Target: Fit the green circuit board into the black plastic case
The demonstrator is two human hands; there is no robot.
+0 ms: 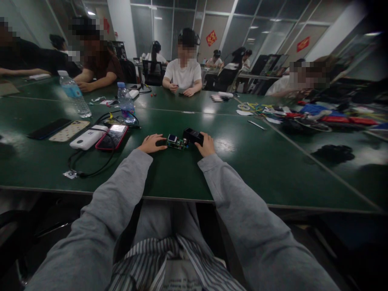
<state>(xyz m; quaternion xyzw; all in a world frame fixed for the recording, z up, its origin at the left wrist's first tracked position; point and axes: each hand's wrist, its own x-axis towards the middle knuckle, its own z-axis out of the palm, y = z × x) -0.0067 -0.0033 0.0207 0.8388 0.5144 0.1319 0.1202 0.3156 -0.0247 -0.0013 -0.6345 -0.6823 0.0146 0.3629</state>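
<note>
A green circuit board (176,144) with a small screen on it lies on the green table, straight ahead of me. My left hand (151,143) rests at the board's left side, fingers apart, its thumb and fingertips close to the board's edge. Whether they touch it I cannot tell. In my right hand (207,144) is a black plastic case (193,136), gripped by its right end and tilted. The case's left end is right beside the board, overlapping it in this view.
On the left are two water bottles (74,95) (126,103), several phones (112,136), a white power bank (87,136) and a black cable (91,173). A pen (257,125) and heaped cables (318,115) lie right. A person in white (183,74) sits opposite.
</note>
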